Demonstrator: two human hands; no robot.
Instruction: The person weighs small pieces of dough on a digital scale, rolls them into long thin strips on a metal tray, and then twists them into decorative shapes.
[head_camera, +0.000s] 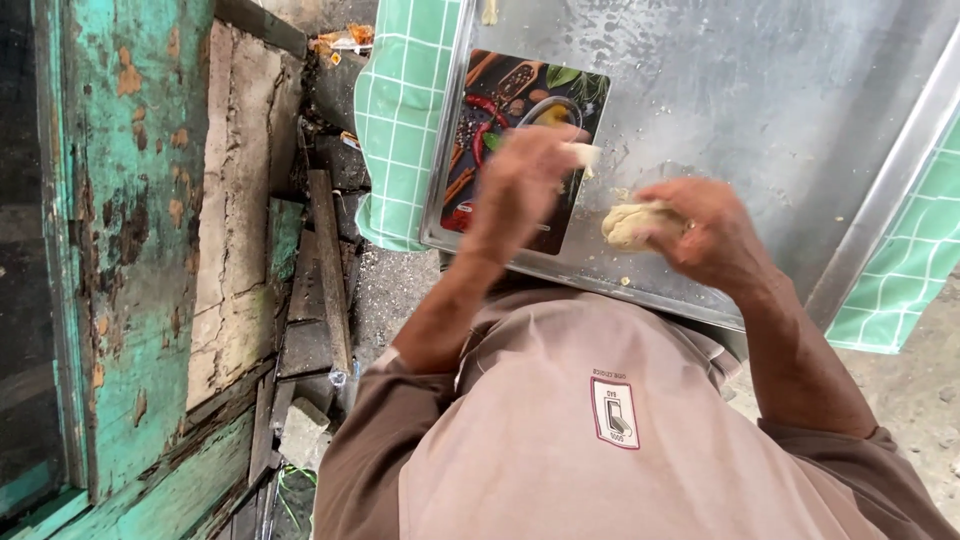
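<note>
The right hand (712, 232) is closed around a lump of pale dough (634, 224), held just above the metal tray (780, 110) near its near edge. The left hand (525, 180) pinches a small torn piece of dough (583, 154) between its fingertips, over the printed cutting board (490, 120) that lies on the left part of the tray. Risk: the lump sits close to the tray's near rim, so a loose grip could drop it off the edge toward the person's brown shirt (590, 440) or the dirty ground below. The small piece is held only at the fingertips and, being soft, could stretch, stick or fall onto the board. Crumbs scattered over the tray may cling to the dough. A green checked cloth (400, 110) hangs under the tray at left and reappears at far right. To the left stand a peeling turquoise door frame (130, 250) and stacked weathered planks (325, 270); these crowd the left side and limit elbow room there. Nothing lies between the two hands.
</note>
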